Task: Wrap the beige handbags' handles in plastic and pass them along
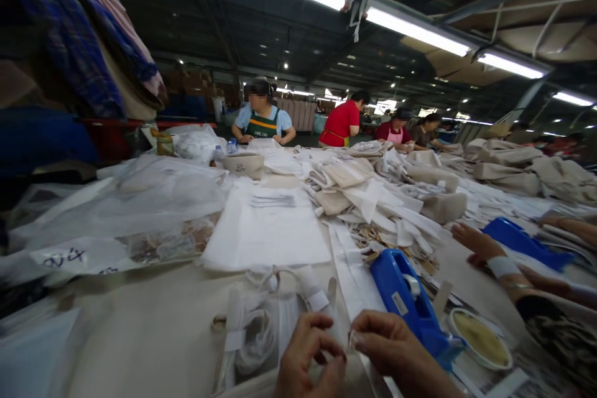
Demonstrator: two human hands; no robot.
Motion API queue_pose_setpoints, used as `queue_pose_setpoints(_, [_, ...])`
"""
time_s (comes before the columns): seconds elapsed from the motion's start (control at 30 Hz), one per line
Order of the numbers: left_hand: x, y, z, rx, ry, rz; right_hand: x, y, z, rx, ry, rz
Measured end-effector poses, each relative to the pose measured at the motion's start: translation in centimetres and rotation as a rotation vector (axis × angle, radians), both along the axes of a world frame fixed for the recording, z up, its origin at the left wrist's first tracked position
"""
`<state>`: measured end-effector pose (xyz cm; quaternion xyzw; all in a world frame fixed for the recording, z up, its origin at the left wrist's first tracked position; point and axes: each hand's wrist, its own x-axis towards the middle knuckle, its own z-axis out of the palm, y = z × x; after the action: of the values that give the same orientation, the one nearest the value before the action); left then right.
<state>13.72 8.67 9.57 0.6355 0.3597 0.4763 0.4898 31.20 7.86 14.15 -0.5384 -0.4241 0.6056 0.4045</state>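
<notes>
1. We find the small pale piece [352, 340] low in the view, just above beige cloth near the desk's [140, 323] front edge.
2. Our right hand [396, 348] has thumb and forefinger pinched together on it, probably because something so slight needs fingertip control. Our left hand [310, 351] curls its fingers close against it; we cannot tell whether they grip.
3. Just beyond our left hand lies white cord [256, 339] in loops, perhaps bound to keep it untangled.
4. To our right a blue tape dispenser [396, 298] stands within easy reach, presumably for quick use; its white label [399, 303] is too small for us to read. Near it sits a bowl [494, 365] of yellowish stuff.
5. Farther out, white sheets [270, 236] lie flat, likely to avoid creases.
6. At left, a clear plastic bag [65, 255] bears dark handwriting; we make out a "4", the rest doubtful.
7. A beige basin [231, 165] carries a scrawl we cannot decipher.
8. Across the desk, a co-worker's green apron [261, 127] shows lettering like "OMLIJN", uncertain at this size.
</notes>
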Motion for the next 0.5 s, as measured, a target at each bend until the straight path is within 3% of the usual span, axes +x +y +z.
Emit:
queue_pose_setpoints(0.1, [-0.7,3.2,1.4,0.08,0.609,0.223,1.0,3.6,1.6,0.26,-0.279,-0.093])
queue_pose_setpoints(0.2, [-0.3,6.5,2.4,0.055,1.181,0.165,1.2,9.1,1.8,0.5,-0.704,-0.129])
queue_pose_setpoints(0.27, [0.2,7.9,2.4,0.064,1.318,0.088,0.5,12.9,0.7,0.488,-0.828,-0.061])
queue_pose_setpoints(0.37, [0.5,8.9,1.2,0.07,1.386,0.058,-1.6,17.5,-2.1,0.398,-0.911,0.158])
queue_pose_setpoints(0.5, [0.1,9.2,-1.1,0.105,1.398,0.123,-4.6,19.7,-5.2,0.279,-0.886,0.497])
